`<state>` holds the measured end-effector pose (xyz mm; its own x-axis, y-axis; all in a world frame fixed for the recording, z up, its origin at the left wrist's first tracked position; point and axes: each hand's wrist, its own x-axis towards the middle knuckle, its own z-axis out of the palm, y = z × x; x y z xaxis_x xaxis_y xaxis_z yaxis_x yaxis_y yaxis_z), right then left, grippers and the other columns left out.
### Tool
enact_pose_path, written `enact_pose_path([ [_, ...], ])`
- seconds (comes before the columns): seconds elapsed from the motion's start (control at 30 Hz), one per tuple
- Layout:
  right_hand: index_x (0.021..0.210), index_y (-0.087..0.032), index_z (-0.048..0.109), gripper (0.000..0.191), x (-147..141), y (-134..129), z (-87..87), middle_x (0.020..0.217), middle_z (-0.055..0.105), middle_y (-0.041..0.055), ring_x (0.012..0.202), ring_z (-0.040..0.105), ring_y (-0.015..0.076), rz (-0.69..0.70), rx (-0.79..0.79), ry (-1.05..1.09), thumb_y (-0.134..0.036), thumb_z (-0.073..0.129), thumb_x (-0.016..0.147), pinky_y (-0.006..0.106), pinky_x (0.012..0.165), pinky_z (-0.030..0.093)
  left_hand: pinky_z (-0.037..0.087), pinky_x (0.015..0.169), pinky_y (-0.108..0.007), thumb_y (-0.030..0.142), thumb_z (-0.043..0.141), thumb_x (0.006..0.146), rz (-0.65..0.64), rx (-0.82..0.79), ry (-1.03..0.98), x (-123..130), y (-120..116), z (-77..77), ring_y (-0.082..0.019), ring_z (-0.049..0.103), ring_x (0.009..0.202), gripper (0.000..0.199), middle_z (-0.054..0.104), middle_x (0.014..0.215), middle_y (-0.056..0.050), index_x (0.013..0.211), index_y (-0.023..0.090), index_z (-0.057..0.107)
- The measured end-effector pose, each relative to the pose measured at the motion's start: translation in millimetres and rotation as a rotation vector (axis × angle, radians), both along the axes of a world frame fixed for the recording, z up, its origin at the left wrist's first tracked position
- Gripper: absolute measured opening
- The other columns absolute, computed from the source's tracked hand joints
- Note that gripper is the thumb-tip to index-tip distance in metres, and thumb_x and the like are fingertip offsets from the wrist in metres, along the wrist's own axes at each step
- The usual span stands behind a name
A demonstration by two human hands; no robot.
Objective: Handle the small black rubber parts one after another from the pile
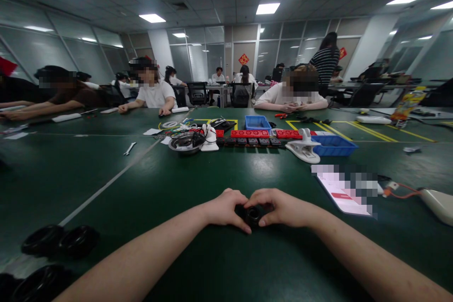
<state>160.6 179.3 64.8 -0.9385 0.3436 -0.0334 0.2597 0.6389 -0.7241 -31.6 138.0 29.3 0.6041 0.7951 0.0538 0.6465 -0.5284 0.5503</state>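
Note:
A small black ring-shaped part (253,215) lies on the green table in front of me, its round opening facing up toward the camera. My left hand (228,208) curves round its left side, the thumb pointing down along it. From the right, my right hand (279,207) closes round it with bent fingers and the thumb at its lower right edge. The fingertips of both hands meet just above the part.
Black rings (78,240) lie at the lower left. A phone (341,191) and a power bank (439,205) are at right. Farther back are a metal bowl (186,144), red socket strips (249,133), a white clamp (304,146), blue trays (336,145) and a wrench (130,148). People sit beyond.

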Motion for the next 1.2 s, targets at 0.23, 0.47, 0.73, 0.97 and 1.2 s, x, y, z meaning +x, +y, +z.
enact_pose_path([
  [0.23,0.097,-0.022,0.060,0.035,1.9,1.0,-10.0,0.087,0.056,0.0011,0.077,0.052,0.0150,-0.233,0.069,0.065,-0.024,0.065,0.063,0.026,0.068,0.040,0.039,0.068,-0.023,0.041,0.068,0.058,0.204,-0.012,-0.118,1.6,-2.9,-0.8,-0.015,0.051,0.077,0.046,0.056,0.085,0.001,0.099,0.022,0.056],
  [0.47,0.086,-0.018,0.060,0.027,-8.6,-3.3,-27.1,0.078,0.056,0.0012,0.068,0.049,0.0139,-0.548,0.172,0.134,-0.027,0.065,0.061,0.026,0.061,0.039,0.041,0.078,-0.030,0.033,0.067,0.060,0.263,0.032,-0.201,4.0,-6.9,-0.8,-0.017,0.050,0.088,0.064,0.050,0.105,-0.003,0.118,0.025,0.041],
  [0.73,0.098,-0.018,0.051,0.047,-12.9,-6.5,-38.3,0.085,0.055,0.0019,0.076,0.052,0.0153,-0.643,0.168,0.237,-0.034,0.068,0.057,0.028,0.066,0.041,0.039,0.078,-0.034,0.046,0.069,0.053,0.482,0.149,-0.106,14.6,-12.7,-3.9,-0.022,0.049,0.090,0.055,0.054,0.095,-0.004,0.098,0.020,0.051],
  [0.97,0.085,-0.019,0.055,0.030,-16.2,-10.4,-36.0,0.081,0.056,0.0010,0.075,0.052,0.0151,-0.634,0.204,0.240,-0.026,0.066,0.058,0.027,0.065,0.041,0.039,0.069,-0.031,0.051,0.063,0.057,0.531,0.138,-0.023,21.4,-14.8,-3.9,-0.021,0.052,0.082,0.045,0.057,0.085,-0.002,0.089,0.020,0.055],
  [1.2,0.083,-0.018,0.056,0.026,-17.5,-10.6,-35.7,0.081,0.056,0.0013,0.076,0.051,0.0155,-0.639,0.167,0.223,-0.025,0.066,0.059,0.028,0.066,0.040,0.038,0.064,-0.027,0.042,0.064,0.059,0.560,0.113,-0.018,19.9,-10.6,-6.8,-0.019,0.052,0.077,0.032,0.058,0.079,-0.001,0.082,0.020,0.058],
])
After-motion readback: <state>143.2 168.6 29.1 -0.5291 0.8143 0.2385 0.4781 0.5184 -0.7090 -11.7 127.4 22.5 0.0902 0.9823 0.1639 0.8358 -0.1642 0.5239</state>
